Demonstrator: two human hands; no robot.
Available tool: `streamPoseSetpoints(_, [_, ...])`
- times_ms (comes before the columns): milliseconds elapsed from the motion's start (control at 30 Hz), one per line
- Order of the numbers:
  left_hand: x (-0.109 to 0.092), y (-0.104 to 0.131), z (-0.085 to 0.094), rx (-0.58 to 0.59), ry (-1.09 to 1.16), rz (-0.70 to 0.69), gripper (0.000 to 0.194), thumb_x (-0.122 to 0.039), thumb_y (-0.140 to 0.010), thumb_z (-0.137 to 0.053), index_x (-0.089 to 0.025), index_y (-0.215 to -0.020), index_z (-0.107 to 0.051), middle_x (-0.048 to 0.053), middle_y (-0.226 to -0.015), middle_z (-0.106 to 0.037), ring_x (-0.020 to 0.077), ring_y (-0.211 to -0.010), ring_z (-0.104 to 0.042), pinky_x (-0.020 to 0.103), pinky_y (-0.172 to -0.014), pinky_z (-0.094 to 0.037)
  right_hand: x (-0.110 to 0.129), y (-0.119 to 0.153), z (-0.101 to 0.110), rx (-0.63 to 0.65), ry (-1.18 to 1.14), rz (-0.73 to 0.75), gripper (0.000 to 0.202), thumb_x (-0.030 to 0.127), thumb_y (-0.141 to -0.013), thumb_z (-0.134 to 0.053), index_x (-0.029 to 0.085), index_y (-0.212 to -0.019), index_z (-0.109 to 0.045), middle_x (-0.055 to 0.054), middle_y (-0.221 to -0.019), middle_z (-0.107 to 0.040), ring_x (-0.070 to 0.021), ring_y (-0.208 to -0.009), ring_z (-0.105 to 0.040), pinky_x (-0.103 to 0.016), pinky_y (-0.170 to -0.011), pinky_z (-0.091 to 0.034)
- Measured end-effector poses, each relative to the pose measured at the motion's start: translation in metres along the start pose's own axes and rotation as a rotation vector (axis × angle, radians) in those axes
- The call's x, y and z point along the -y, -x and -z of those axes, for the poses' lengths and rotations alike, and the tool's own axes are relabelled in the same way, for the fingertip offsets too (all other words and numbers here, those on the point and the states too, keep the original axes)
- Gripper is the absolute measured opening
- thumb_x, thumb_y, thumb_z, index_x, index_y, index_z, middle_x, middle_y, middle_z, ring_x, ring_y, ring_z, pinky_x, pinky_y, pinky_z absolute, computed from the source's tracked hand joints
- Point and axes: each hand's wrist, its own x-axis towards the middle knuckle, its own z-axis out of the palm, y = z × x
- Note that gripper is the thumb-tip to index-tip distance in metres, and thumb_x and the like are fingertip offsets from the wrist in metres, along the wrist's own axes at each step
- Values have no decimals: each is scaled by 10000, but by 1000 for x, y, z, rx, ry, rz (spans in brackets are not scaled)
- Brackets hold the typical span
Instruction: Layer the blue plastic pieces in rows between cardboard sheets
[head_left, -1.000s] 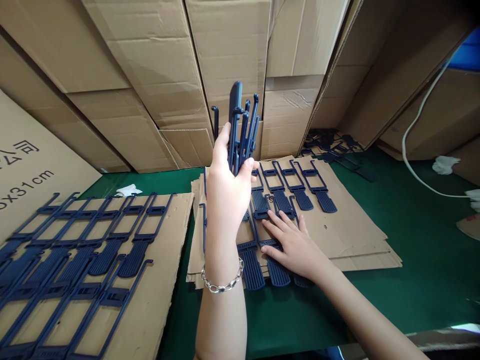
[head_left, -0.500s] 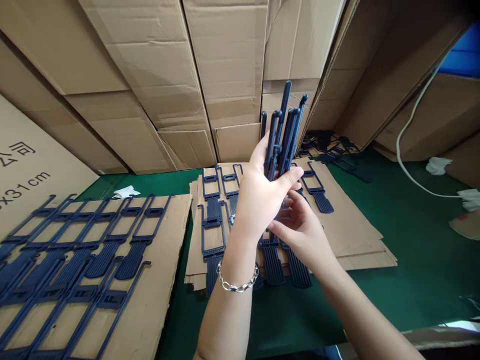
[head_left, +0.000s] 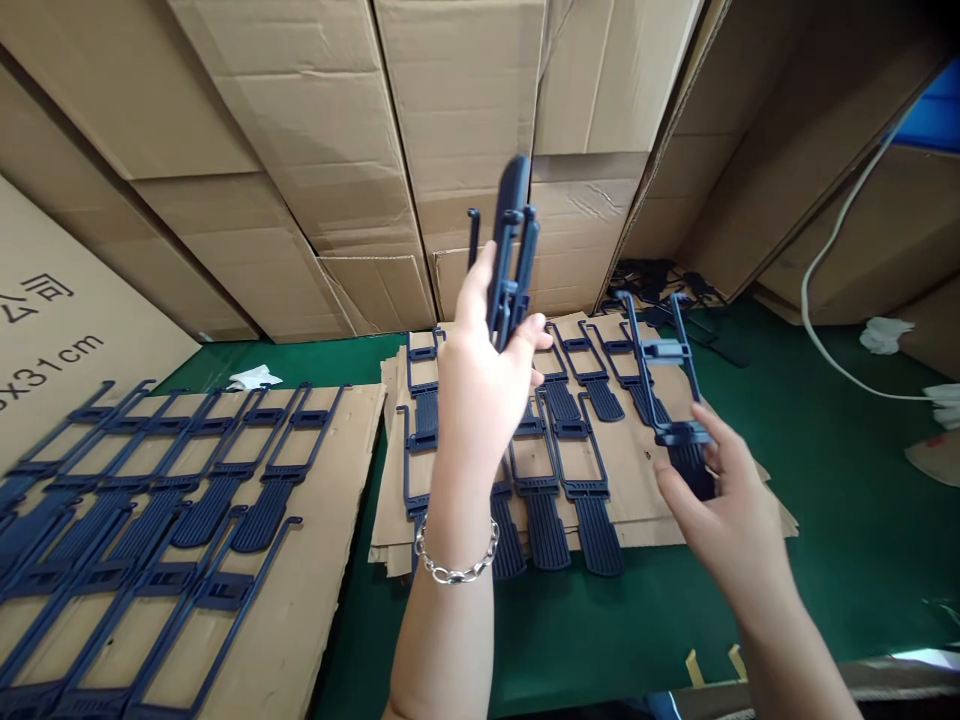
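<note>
My left hand [head_left: 484, 375], a chain bracelet at its wrist, is closed round a small bundle of dark blue plastic frames [head_left: 508, 245] held upright above the middle cardboard. Off to the right, my right hand [head_left: 727, 500] grips a single blue plastic frame [head_left: 666, 350] near its ribbed paddle. That frame has two hooked side rods and a crossbar, and it is tilted up over the cardboard's right part. Below my hands, similar frames lie in rows on the stacked cardboard sheets [head_left: 630, 505], their ribbed paddles toward me. My left forearm hides some of them.
On the left, another cardboard sheet [head_left: 300, 610] carries rows of the same frames [head_left: 259, 520]. Tall cardboard boxes [head_left: 292, 130] wall off the back of the green table [head_left: 847, 500]. A pile of dark parts [head_left: 660, 280] lies at the back right, near a white cable [head_left: 814, 310].
My hands have moved apart: the right has gone right with one frame from the bundle, while the left has shifted slightly left with the others.
</note>
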Motion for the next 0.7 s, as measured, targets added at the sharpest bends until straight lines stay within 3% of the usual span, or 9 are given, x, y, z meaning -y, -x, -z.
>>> streamPoseSetpoints(100, [-1,-3,13,-93,-52,-22,590,-176,-790,-520,-316,-1312,-283,20,-1017,-588,129,-714,-624,146,-452,-511,-26,3,10,90,246,-127,557,488,-753,-484,241,-1252,-465,-80,-933,-613,-230,-724,-601,-284,-544,-474])
streamPoseSetpoints(200, [-4,-4,23,-154,-86,-31,589,-155,-782,-518,-328,-1299,-296,15,-1015,-583,132,-724,-626,145,-444,-508,-43,12,14,273,277,-205,626,515,-738,-479,241,-1296,-412,-63,-812,-628,-216,-604,-594,-268,-468,-448])
streamPoseSetpoints(267, [-6,-3,25,-165,-86,-30,590,-147,-781,-521,-331,-1295,-298,14,-1017,-579,133,-729,-627,148,-446,-511,-47,19,14,326,280,-235,650,522,-737,-472,233,-1313,-383,-72,-820,-630,-218,-602,-597,-268,-474,-451])
streamPoseSetpoints(500, [-7,-1,21,-137,-78,-39,582,-176,-788,-534,-344,-1293,-300,10,-1042,-575,133,-731,-627,153,-449,-512,-43,32,7,317,364,-219,608,500,-775,-406,207,-1307,-378,-81,-923,-620,-231,-680,-607,-295,-542,-469])
streamPoseSetpoints(700, [-1,-2,20,-119,-77,-47,593,-193,-801,-517,-358,-1311,-263,-4,-983,-592,132,-726,-627,165,-458,-514,-37,24,-2,362,381,-218,608,497,-796,-375,212,-1332,-327,-57,-861,-628,-234,-688,-603,-293,-527,-460])
